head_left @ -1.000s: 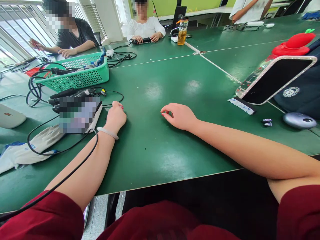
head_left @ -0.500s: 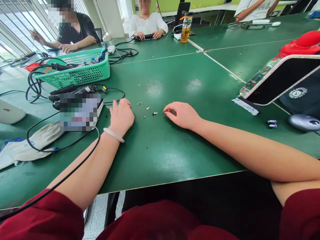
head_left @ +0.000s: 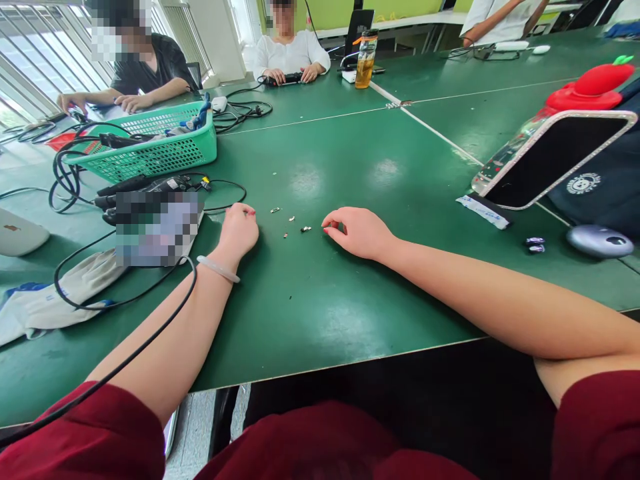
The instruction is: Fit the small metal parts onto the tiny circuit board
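Several tiny bits, some silvery and some dark, lie scattered on the green table between my hands. My left hand rests on its side to their left, its fingers curled into a loose fist; whatever may be inside is hidden. A pale bangle circles that wrist. Just right of the bits, my right hand lies on the table with fingers bent and a small gap between thumb and forefinger. It holds nothing that I can see.
Left of me are a black cable, a work glove, black devices and a green basket. A propped phone, a mouse and a bottle stand around. Co-workers sit across the table.
The tiny bits have appeared on the table between my hands. My left hand moved right, its fingers loosened, then it drew back left and curled again. My right hand has stayed put.
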A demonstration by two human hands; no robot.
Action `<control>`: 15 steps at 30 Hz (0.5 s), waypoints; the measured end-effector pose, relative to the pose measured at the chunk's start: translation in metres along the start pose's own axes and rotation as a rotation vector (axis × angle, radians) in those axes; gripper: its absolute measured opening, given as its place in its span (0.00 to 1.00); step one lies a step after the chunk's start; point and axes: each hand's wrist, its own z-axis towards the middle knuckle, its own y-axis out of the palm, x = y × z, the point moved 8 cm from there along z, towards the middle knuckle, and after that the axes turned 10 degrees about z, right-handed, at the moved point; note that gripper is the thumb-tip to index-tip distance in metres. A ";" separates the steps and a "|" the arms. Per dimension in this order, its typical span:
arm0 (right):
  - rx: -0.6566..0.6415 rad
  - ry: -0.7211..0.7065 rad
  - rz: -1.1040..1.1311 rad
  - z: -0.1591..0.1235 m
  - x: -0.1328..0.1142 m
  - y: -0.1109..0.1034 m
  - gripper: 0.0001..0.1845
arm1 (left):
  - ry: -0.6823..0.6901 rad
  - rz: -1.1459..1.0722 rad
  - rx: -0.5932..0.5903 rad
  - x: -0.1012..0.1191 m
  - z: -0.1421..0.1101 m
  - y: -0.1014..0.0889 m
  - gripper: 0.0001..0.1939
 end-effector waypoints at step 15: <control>0.012 -0.030 -0.020 0.001 0.000 0.001 0.09 | 0.540 -0.164 -0.169 0.080 -0.041 0.011 0.06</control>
